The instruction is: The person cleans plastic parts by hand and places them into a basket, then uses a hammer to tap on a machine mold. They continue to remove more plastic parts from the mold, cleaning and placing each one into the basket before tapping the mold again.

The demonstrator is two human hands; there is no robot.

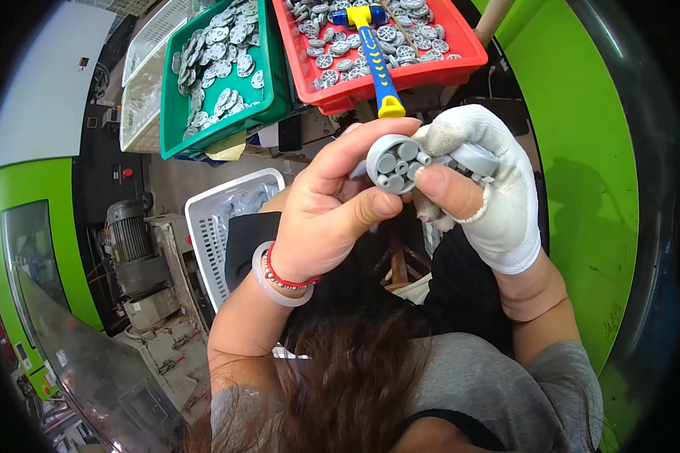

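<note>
My bare left hand [317, 208] grips a round grey plastic part [386, 181] between thumb and fingers, in front of my chest. Inside its raised rim the part has round cups and small pegs. My right hand [510, 192] wears a white knit glove that leaves the thumb bare, and this thumb presses on the right side of the same part. More grey plastic pieces [476, 160] are tucked in the curled fingers of the right hand. How many lie there is hidden by the glove.
Ahead stands a red bin [431, 73] of grey wheel-like parts, with a blue-and-yellow hammer [375, 64] across its rim. Left of it is a green bin [172, 98] of flat grey discs. A white basket [204, 245] with plastic bags sits lower left. A green panel [589, 166] rises at right.
</note>
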